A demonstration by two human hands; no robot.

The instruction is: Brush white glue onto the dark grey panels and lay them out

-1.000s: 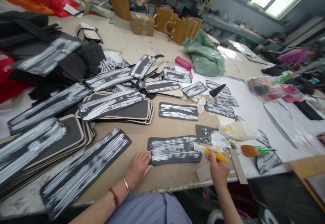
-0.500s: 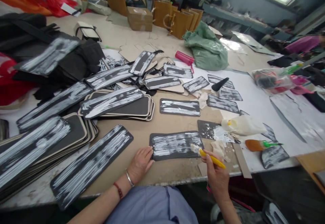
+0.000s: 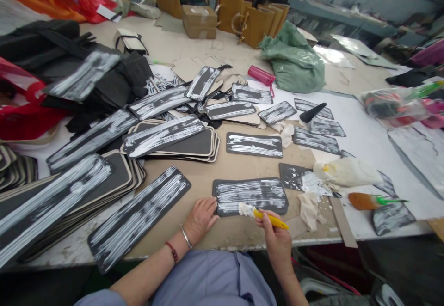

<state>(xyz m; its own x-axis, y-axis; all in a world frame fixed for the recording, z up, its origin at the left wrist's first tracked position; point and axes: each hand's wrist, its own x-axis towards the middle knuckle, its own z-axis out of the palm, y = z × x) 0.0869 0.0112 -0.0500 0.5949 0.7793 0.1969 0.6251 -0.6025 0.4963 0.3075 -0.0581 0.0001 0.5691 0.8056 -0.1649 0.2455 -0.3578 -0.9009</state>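
In front of me lies a dark rectangular panel streaked with white paste. My left hand rests flat at its left end, fingertips touching the edge. My right hand grips a yellow-handled brush, whose white-coated bristles meet the lower part of the panel. A smaller dark board with a blob of white paste sits just beyond the panel's right end. To the left, a long streaked panel lies at a slant on the brown board.
Stacks of pale-edged dark panels and several streaked pieces spread over the left and middle. At right lie a whitish plastic bottle and an amber bottle with green nozzle. Farther back are a green bag, a cardboard box and brown bags.
My right hand has moved the brush leftward and down across the panel, from near its right end to its lower middle. The left hand keeps its place. The camera view has shifted slightly.
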